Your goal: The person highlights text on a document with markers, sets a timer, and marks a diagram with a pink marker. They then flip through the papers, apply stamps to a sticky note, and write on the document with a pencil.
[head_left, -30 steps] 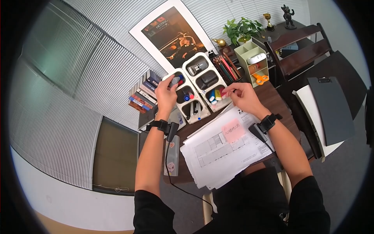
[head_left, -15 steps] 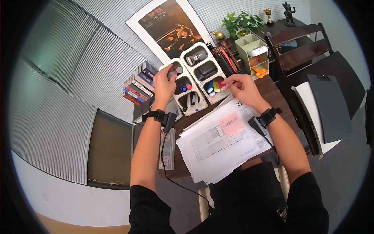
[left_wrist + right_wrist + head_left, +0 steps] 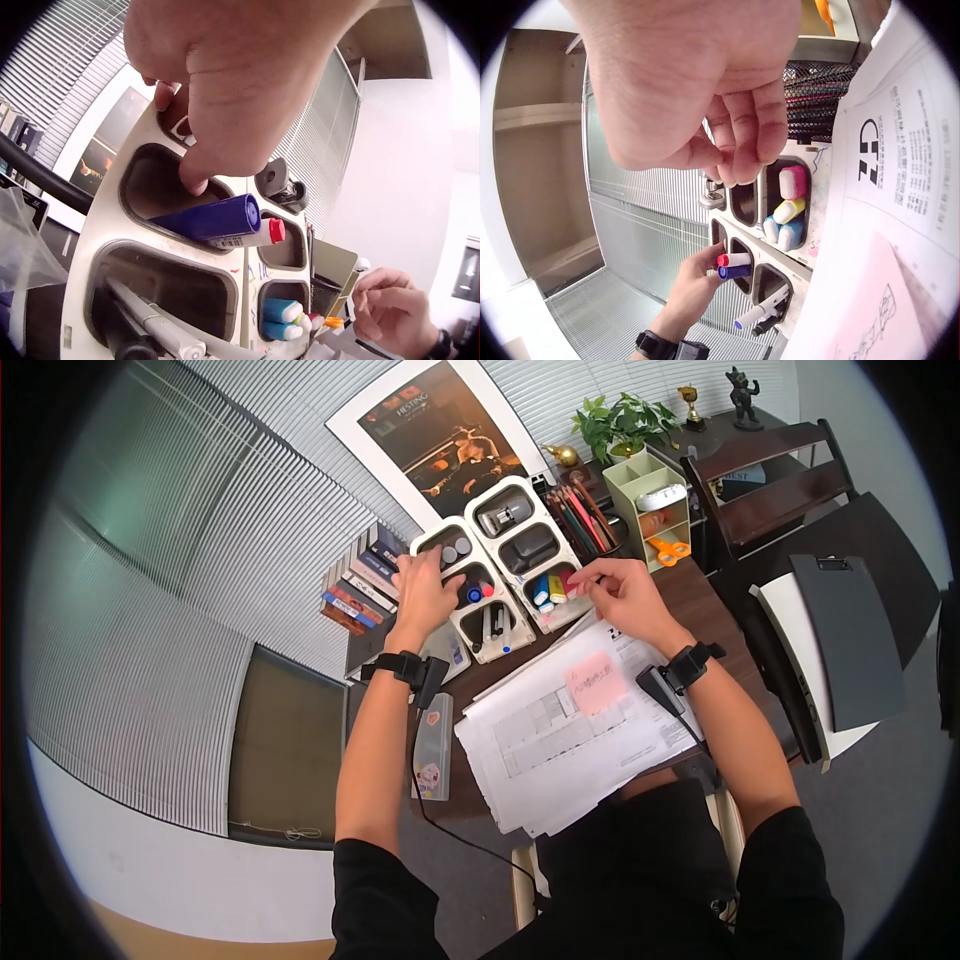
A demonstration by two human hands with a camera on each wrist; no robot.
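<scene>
My left hand [image 3: 425, 592] is over the left white desk organizer [image 3: 105, 214]. Its fingers reach into the far compartment beside grey round-ended items [image 3: 462, 546]. The thumb hangs apart over the middle compartment, close to a blue marker [image 3: 217, 219] and a red-capped white marker [image 3: 271, 233]. Several pens [image 3: 161, 326] stand in the near compartment. Loosely curled and holding nothing, my right hand [image 3: 630, 600] hovers at the near end of the right organizer. Blue, yellow and pink highlighters [image 3: 793, 182] sit just beyond its fingertips.
Papers with a pink sticky note [image 3: 597, 682] cover the desk's front. Behind the organizers stand a framed poster [image 3: 440, 430] and a pencil holder [image 3: 585, 525]. Books [image 3: 365, 585] line the left; a green caddy [image 3: 625, 490] with orange scissors [image 3: 668, 551] is on the right.
My left fingers have let go of a grey round-ended item in the far compartment and spread apart. That hand has drawn back slightly toward the middle compartment. The right hand stays nearly still.
</scene>
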